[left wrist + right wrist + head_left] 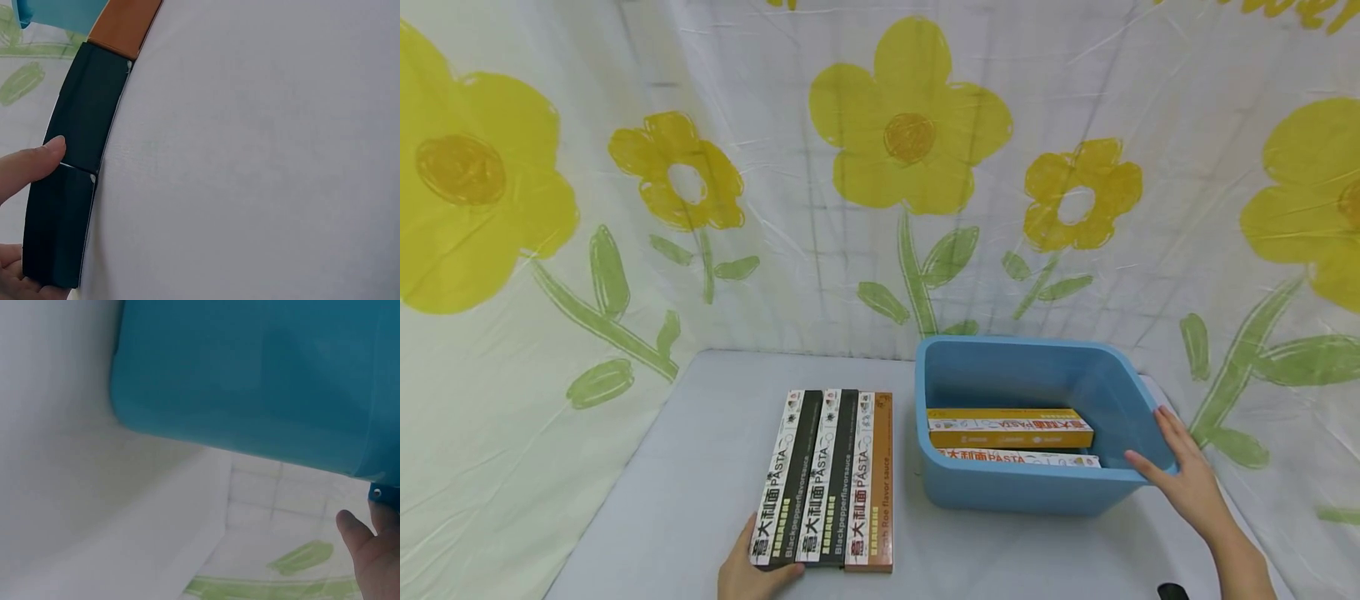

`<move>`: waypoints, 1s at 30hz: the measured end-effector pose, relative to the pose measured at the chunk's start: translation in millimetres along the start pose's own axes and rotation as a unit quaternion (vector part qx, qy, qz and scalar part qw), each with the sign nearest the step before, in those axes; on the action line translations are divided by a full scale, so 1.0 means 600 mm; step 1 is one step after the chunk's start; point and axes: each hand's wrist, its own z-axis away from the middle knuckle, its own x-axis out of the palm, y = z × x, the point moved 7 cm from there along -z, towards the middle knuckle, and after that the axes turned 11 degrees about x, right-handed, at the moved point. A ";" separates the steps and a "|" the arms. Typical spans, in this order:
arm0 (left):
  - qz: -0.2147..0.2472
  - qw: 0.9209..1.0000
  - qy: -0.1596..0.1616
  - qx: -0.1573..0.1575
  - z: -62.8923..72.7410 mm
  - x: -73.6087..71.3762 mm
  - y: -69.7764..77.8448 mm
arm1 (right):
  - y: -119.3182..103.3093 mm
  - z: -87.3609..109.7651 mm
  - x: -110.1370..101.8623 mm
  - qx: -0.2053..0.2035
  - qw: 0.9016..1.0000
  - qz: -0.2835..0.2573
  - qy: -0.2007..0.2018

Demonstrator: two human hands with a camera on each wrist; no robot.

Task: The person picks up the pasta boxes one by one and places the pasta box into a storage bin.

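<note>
Three long pasta boxes lie flat side by side on the table, left of the bin. The left black-and-white pasta box [787,475] and the middle black-and-white one [827,479] read blackpepper; the right pasta box [870,483] is brown-orange and white. My left hand [755,567] holds the left box at its near corner. Its thumb [55,149] lies on the near ends by the seam of the two black boxes, its fingers along the left side. At the blue plastic bin [1007,492], my right hand [1187,479] grips the right rim near the front corner.
Inside the bin lie a yellow-and-white pasta box [1011,437] and another white-faced pasta box [1022,457] against the near wall. The white table [700,467] meets a flower-printed curtain [790,317] at the back. A small black object [1172,591] shows at the bottom edge.
</note>
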 end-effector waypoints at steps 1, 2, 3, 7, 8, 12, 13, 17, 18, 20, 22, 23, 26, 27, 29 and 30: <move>-0.004 1.000 -0.002 -0.003 0.001 0.001 -0.005 | 0.000 0.000 0.000 0.000 1.000 0.000 0.000; -0.010 1.000 -0.004 -0.003 0.001 0.002 -0.010 | 0.000 0.000 0.000 -0.001 1.000 0.000 0.002; -0.015 1.000 -0.004 -0.003 0.001 0.002 -0.016 | 0.000 0.000 0.001 -0.002 1.000 0.000 0.001; -0.039 0.999 -0.006 -0.009 0.001 -0.007 -0.040 | 0.001 0.000 0.003 -0.002 1.000 -0.001 -0.002; -0.041 0.999 -0.006 -0.007 0.000 -0.011 -0.042 | 0.002 0.000 0.003 -0.002 1.000 -0.001 -0.002; -0.036 0.999 -0.018 -0.008 -0.002 -0.017 -0.038 | 0.003 0.000 0.002 -0.002 1.000 0.000 0.002; -0.035 0.999 -0.016 -0.011 -0.002 -0.018 -0.035 | 0.003 0.000 0.001 -0.003 1.000 0.001 0.003; -0.032 0.999 0.003 -0.026 -0.004 -0.019 -0.022 | 0.001 0.000 0.000 -0.006 1.000 0.001 0.006; -0.035 0.999 0.008 -0.025 -0.005 -0.020 -0.020 | 0.001 0.000 0.000 -0.006 1.000 0.000 0.005; -0.036 0.999 0.016 -0.021 -0.008 -0.021 -0.014 | 0.000 0.000 0.000 -0.006 1.000 -0.002 0.003; -0.034 0.999 0.024 -0.015 -0.010 -0.024 -0.008 | -0.001 0.000 0.001 -0.004 1.000 -0.005 0.002; -0.032 0.999 0.029 -0.013 -0.011 -0.026 -0.005 | -0.001 0.000 0.001 -0.003 1.000 -0.006 0.001; -0.021 0.999 0.041 -0.013 -0.012 -0.030 0.000 | -0.003 0.001 0.001 -0.001 1.000 -0.006 0.000; -0.017 0.999 0.043 -0.016 -0.012 -0.030 0.000 | -0.003 0.001 0.001 0.002 1.000 -0.005 -0.001; -0.008 0.999 0.044 -0.024 -0.012 -0.030 -0.003 | -0.002 0.001 0.000 0.006 1.000 0.001 -0.001; -0.003 0.999 0.045 -0.026 -0.012 -0.031 -0.004 | -0.001 0.001 0.000 0.009 1.000 0.003 -0.002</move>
